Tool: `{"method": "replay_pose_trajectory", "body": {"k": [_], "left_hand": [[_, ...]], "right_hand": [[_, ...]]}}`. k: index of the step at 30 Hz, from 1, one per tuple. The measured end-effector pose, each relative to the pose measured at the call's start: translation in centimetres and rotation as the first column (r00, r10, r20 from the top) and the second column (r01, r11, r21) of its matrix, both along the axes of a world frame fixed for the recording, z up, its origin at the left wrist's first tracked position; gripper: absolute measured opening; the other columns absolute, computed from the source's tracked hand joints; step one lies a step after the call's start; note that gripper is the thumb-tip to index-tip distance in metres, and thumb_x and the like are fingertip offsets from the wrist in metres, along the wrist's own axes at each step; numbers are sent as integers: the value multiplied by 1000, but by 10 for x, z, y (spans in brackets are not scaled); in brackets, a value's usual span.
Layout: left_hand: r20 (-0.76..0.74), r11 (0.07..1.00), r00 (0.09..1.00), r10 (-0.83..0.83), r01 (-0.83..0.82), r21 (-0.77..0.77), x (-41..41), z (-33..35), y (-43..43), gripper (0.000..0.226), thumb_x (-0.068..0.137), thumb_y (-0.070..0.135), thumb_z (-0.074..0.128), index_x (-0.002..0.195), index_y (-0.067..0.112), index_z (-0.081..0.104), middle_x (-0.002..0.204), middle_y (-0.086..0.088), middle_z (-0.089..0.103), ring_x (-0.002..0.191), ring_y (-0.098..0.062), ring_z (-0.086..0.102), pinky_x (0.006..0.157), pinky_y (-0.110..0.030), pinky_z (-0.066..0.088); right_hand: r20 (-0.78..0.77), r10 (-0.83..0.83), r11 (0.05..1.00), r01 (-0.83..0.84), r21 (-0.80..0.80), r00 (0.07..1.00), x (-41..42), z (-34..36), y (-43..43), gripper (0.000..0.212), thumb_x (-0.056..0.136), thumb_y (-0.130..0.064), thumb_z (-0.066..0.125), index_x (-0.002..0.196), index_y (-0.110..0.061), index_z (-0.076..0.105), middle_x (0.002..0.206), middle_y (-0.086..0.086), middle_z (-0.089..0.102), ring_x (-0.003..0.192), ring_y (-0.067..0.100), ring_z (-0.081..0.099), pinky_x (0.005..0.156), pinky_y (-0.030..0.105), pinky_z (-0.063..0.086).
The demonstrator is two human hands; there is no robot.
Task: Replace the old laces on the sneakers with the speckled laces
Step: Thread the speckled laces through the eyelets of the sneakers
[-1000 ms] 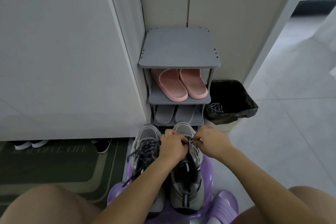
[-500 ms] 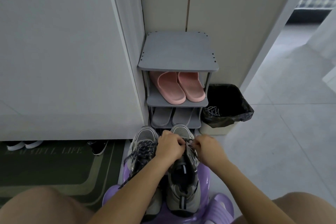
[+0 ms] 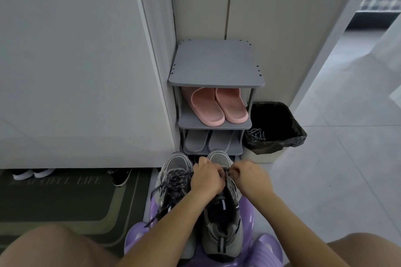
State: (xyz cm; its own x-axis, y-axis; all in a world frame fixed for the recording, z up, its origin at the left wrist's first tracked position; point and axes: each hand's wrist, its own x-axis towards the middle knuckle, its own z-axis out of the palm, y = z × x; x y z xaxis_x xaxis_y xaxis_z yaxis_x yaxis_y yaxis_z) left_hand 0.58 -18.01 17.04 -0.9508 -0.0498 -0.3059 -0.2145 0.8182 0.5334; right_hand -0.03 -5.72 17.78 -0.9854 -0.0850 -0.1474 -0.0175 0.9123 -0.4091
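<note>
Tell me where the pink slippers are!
In the head view, the pink slippers sit in the grey shoe rack, under its top shelf, left of the bin.

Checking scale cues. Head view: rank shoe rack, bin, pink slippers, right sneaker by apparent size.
1. shoe rack
2. bin and right sneaker: look alike; the sneaker is nearer the camera and partly hidden, so unranked
3. pink slippers

Shoe rack (image 3: 214, 65) close ahead of sneakers (image 3: 223, 230); bin (image 3: 297, 134) beside rack; tiled floor (image 3: 336, 169) at right open.
</note>
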Motion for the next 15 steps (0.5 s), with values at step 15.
{"method": "replay_pose_trajectory", "body": {"k": [15], "left_hand": [[-60, 986, 998, -18, 8, -166, -15, 26, -29, 18, 91, 22, 57, 98, 9, 68, 117, -4, 49, 108, -20, 49, 93, -33, 45]], "right_hand": [[62, -141, 966, 151, -209, 988, 42, -19, -17, 22, 89, -19, 44, 106, -15, 58, 103, 8, 64, 95, 28, 59, 76, 34, 47]]}}
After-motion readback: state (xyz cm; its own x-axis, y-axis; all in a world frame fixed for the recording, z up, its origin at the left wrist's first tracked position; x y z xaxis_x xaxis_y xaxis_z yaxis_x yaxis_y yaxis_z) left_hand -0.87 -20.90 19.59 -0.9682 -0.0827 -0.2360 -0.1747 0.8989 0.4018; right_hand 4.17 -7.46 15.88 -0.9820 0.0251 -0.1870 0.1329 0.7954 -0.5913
